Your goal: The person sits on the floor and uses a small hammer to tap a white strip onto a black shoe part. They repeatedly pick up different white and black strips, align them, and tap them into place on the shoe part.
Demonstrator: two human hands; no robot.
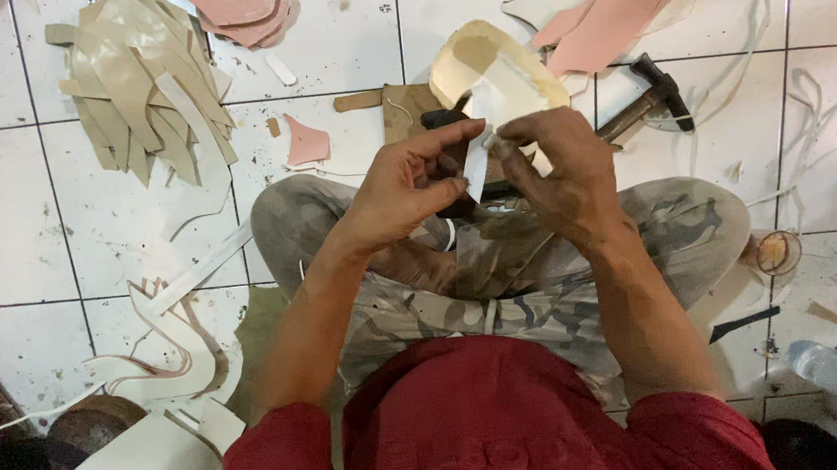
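Right between the two hands hangs a narrow white strip (477,162), and its lie is what matters: its long axis runs near to far, almost upright in this view, with the top end pinched and the lower end hanging free over the lap. The left hand (405,182) comes in from the left with thumb and forefinger curled narrow; its fingertips (465,129) meet the strip's upper part from the left side. The right hand (556,166) comes in from the right, closed on the same upper end, its fingertips (500,141) touching the strip and nearly touching those of the left. Both hands sit about equally close to the strip; I judge the right has the firmer pinch, since more of its fingers wrap around the end, though the exact grip is partly hidden.

Just beyond the hands, touching the strip's top from the far side, stands a pale shoe sole (490,68) with a cream rim, its long axis slanting far-left to near-right. A dark block (445,120) shows under the left fingertips; what it is I cannot tell. To the right of the sole lies a hammer (650,101) on the tiled floor (326,35), head far-right, handle pointing back toward the right hand. Far left lies a heap of beige cut pieces (143,82), far right a pink sheet (618,5), and near left, white offcuts (176,340).
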